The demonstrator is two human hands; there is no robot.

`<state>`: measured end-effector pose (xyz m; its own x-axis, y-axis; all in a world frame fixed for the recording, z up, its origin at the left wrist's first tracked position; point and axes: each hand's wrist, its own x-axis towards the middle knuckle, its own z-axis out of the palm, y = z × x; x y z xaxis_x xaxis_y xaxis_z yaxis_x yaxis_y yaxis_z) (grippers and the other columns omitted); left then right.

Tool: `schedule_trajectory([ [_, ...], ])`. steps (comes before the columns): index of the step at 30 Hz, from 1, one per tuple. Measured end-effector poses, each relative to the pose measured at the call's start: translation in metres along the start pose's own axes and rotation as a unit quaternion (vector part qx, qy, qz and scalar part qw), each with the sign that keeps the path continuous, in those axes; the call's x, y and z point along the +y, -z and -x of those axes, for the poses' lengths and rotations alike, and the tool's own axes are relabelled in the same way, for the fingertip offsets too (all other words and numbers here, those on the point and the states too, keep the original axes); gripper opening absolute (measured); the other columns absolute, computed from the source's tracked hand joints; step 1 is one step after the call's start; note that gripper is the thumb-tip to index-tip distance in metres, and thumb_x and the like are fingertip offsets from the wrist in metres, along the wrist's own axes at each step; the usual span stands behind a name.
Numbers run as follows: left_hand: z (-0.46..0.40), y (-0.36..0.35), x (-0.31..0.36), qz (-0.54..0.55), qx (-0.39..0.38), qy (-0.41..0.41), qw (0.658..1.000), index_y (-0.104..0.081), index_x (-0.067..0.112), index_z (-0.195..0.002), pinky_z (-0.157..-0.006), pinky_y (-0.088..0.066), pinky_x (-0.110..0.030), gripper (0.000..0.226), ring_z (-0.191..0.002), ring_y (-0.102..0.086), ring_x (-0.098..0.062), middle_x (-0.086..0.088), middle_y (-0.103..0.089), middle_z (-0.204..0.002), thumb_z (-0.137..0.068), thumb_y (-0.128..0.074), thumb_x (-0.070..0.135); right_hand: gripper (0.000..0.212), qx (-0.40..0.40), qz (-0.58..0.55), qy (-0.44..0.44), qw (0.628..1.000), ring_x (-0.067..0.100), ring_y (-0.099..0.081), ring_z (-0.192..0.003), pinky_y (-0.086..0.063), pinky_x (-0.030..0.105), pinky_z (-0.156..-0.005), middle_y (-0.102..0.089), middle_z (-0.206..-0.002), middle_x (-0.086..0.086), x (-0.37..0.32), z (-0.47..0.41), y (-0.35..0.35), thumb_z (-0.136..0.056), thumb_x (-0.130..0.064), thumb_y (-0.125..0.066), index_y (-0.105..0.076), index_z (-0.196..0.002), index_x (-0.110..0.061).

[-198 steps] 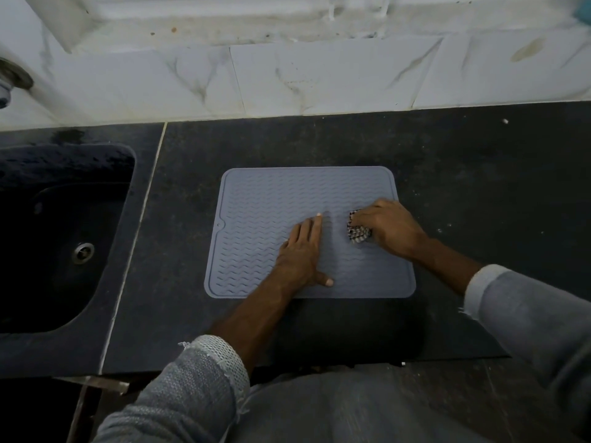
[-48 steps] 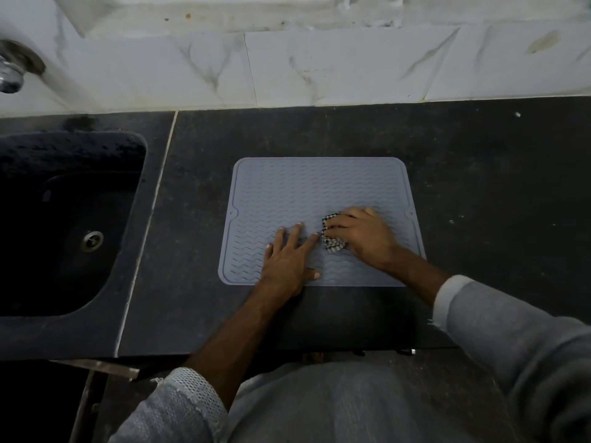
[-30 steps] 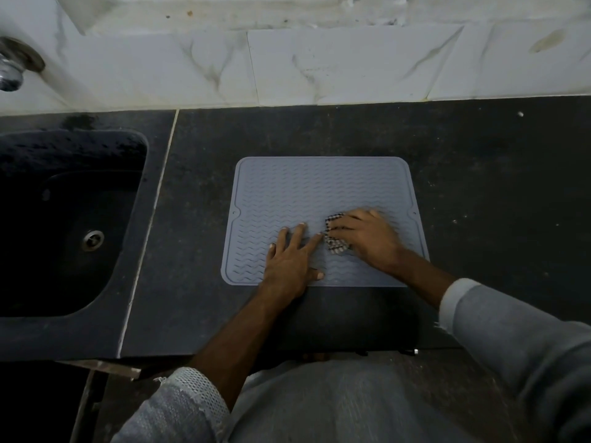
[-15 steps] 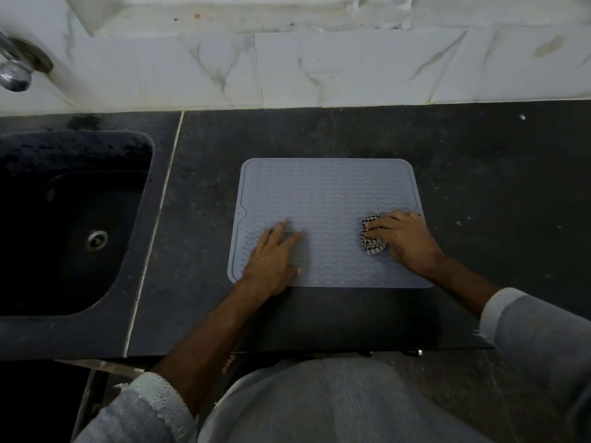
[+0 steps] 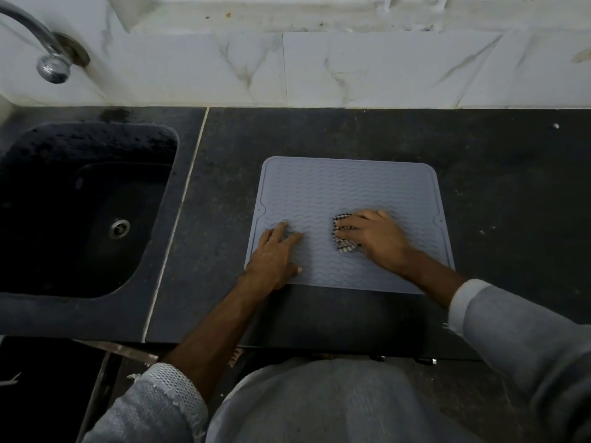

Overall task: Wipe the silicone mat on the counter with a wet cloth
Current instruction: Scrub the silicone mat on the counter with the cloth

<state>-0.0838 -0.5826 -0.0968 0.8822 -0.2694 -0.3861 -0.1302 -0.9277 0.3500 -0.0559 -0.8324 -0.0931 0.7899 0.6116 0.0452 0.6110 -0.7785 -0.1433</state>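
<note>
A grey silicone mat (image 5: 345, 190) with a wavy ribbed surface lies flat on the dark counter (image 5: 511, 174). My left hand (image 5: 275, 254) rests flat on the mat's near left corner, fingers spread, pressing it down. My right hand (image 5: 374, 235) sits on the mat's middle right part and presses a small bunched black-and-white checked cloth (image 5: 343, 243) onto the ribs. Most of the cloth is hidden under my fingers.
A dark sink (image 5: 80, 206) with a metal drain (image 5: 120, 228) lies to the left, and a chrome tap (image 5: 51, 59) juts from the white marble wall (image 5: 351, 68) behind it. The counter's front edge runs just below the mat.
My right hand slid the cloth from the mat's middle to its right side, then back left a little. My left hand shifted to the near left corner.
</note>
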Motion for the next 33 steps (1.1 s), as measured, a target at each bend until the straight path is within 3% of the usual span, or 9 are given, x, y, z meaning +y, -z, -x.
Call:
schedule_trajectory([
  [4,0.0,0.0,0.0,0.005,-0.003,0.006,1.0,-0.021,0.03,-0.15,-0.117,-0.017,-0.048,0.08,-0.146,0.002,-0.029,0.0,0.003,-0.16,-0.085,-0.068,0.035,0.053,-0.003,0.031,-0.013,0.999,0.036,-0.059,-0.104,-0.046,0.049,-0.082,-0.067,-0.116,0.007,0.025,0.031,0.006,-0.058,-0.001,-0.082,-0.07,-0.107,-0.017],
  [9,-0.002,-0.004,-0.001,-0.001,0.008,0.005,1.0,-0.022,0.031,-0.149,-0.116,-0.019,-0.049,0.081,-0.145,0.0,-0.03,0.0,0.002,-0.16,-0.083,-0.069,0.037,0.043,-0.006,0.009,-0.071,0.997,0.031,-0.053,-0.112,-0.038,0.047,-0.091,-0.063,-0.122,0.004,0.022,0.024,0.011,-0.071,-0.003,-0.072,-0.068,-0.111,-0.017],
  [15,-0.007,-0.009,-0.005,-0.003,0.016,0.003,1.0,-0.026,0.032,-0.147,-0.115,-0.023,-0.051,0.082,-0.144,-0.001,-0.03,0.0,0.0,-0.16,-0.08,-0.072,0.038,0.043,-0.02,-0.01,-0.028,0.999,0.029,-0.043,-0.121,-0.03,0.042,-0.093,-0.053,-0.135,-0.001,-0.025,-0.022,-0.006,-0.082,-0.01,-0.063,-0.06,-0.123,-0.023],
  [18,-0.008,-0.01,-0.006,-0.006,0.014,0.001,1.0,-0.025,0.032,-0.148,-0.114,-0.022,-0.051,0.082,-0.144,-0.001,-0.03,0.0,0.001,-0.16,-0.08,-0.072,0.039,0.047,-0.03,-0.002,-0.023,0.999,0.028,-0.041,-0.125,-0.03,0.043,-0.097,-0.049,-0.14,-0.002,-0.01,-0.01,-0.007,-0.084,-0.01,-0.061,-0.056,-0.128,-0.025],
  [22,-0.008,-0.011,-0.006,-0.005,0.015,0.002,1.0,-0.024,0.032,-0.148,-0.114,-0.022,-0.05,0.083,-0.145,-0.001,-0.03,0.0,0.001,-0.16,-0.08,-0.072,0.039,0.048,-0.031,0.009,-0.042,0.999,0.033,-0.05,-0.117,-0.037,0.048,-0.093,-0.058,-0.13,0.005,0.021,0.026,0.005,-0.074,-0.005,-0.072,-0.063,-0.119,-0.019],
  [26,-0.007,-0.011,-0.005,-0.001,0.018,0.003,1.0,-0.025,0.032,-0.148,-0.115,-0.023,-0.052,0.083,-0.145,-0.001,-0.031,0.001,0.001,-0.16,-0.08,-0.072,0.039,0.041,-0.019,0.006,-0.066,0.998,0.029,-0.05,-0.115,-0.036,0.046,-0.093,-0.06,-0.127,0.003,0.017,0.02,0.011,-0.077,-0.009,-0.067,-0.065,-0.117,-0.019],
  [29,-0.007,-0.01,-0.004,-0.002,0.019,0.002,1.0,-0.026,0.032,-0.147,-0.114,-0.025,-0.052,0.082,-0.145,-0.001,-0.03,0.001,0.001,-0.16,-0.079,-0.072,0.039,0.042,0.017,-0.016,-0.038,0.999,0.031,-0.051,-0.113,-0.036,0.046,-0.087,-0.061,-0.125,0.003,-0.007,-0.007,0.005,-0.074,-0.005,-0.068,-0.066,-0.114,-0.018],
  [33,-0.007,-0.008,-0.001,-0.001,0.019,0.009,1.0,-0.028,0.031,-0.146,-0.113,-0.027,-0.052,0.083,-0.144,-0.003,-0.03,0.0,0.0,-0.159,-0.078,-0.074,0.038,0.049,-0.005,-0.005,0.008,1.0,0.03,-0.049,-0.114,-0.036,0.042,-0.088,-0.059,-0.128,0.001,-0.035,-0.034,-0.009,-0.073,-0.004,-0.069,-0.063,-0.118,-0.02],
])
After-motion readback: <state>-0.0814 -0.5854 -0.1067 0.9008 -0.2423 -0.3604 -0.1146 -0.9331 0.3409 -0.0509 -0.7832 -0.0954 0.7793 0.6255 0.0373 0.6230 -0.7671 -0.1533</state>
